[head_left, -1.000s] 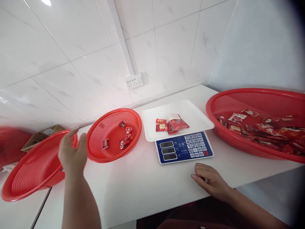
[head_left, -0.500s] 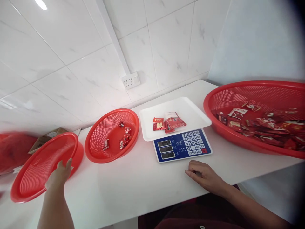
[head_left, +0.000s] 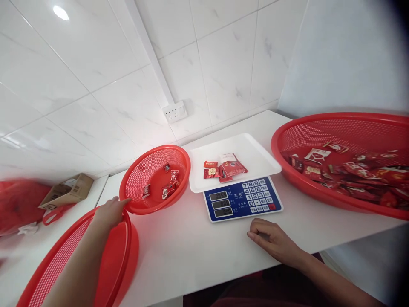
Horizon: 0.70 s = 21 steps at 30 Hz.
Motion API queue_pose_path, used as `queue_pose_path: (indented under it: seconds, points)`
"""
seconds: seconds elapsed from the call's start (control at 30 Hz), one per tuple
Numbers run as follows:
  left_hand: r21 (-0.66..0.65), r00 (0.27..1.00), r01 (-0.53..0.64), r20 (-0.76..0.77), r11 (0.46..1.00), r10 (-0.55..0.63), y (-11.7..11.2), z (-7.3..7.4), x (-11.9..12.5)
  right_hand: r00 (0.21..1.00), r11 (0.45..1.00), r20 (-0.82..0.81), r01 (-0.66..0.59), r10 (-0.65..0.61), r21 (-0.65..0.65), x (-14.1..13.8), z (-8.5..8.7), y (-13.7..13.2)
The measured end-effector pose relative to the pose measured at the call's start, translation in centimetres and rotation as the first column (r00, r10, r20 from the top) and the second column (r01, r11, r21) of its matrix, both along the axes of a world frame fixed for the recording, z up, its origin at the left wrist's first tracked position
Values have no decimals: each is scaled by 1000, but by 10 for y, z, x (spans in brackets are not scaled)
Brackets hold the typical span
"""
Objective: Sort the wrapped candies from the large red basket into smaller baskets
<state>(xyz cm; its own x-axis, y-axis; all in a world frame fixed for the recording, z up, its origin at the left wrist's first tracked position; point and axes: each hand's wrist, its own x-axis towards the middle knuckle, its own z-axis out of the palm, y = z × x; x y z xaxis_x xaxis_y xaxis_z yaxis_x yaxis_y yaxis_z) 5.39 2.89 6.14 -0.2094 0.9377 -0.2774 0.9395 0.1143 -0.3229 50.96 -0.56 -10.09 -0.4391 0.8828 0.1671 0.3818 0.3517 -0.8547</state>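
Observation:
My left hand (head_left: 110, 212) rests on the far rim of an empty red mesh basket (head_left: 67, 260) at the lower left, fingers stretched toward a smaller red basket (head_left: 155, 179) that holds several small wrapped candies. My right hand (head_left: 271, 239) lies on the white table (head_left: 191, 247) in front of a blue electronic scale (head_left: 243, 198), its fingers loosely curled and nothing visible in them. On the scale's white tray (head_left: 252, 149) lie several red candy packets (head_left: 223, 168).
A large red basket (head_left: 345, 157) full of red candy packets fills the right side. A cardboard box (head_left: 67, 189) and a red bag (head_left: 19, 204) sit at the left on a second table. A wall socket (head_left: 174, 111) is on the tiled wall.
The empty basket has come nearer and lower left, now partly stacked over another one. My left hand has shifted from its near edge to its far rim. My right hand stays put.

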Motion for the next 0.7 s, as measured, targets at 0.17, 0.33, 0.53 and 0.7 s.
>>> queue_pose_path:
  seconds: [0.17, 0.33, 0.53, 0.7]
  points:
    - [-54, 995, 35, -89, 998, -40, 7, 3, -5, 1000, 999, 1, -7, 7, -54, 2, -2, -1]
    - [-90, 1000, -8, -25, 996, 6, -2, -1, -32, 1000, 996, 13, -24, 25, -85, 3, -2, -1]
    - [-19, 992, -124, 35, 992, 124, -9, -4, -42, 999, 994, 19, -27, 30, -102, 1, 2, 1]
    - [87, 953, -303, 54, 949, 300, -2, -10, -43, 999, 995, 16, -25, 27, -100, 1, 0, 2]
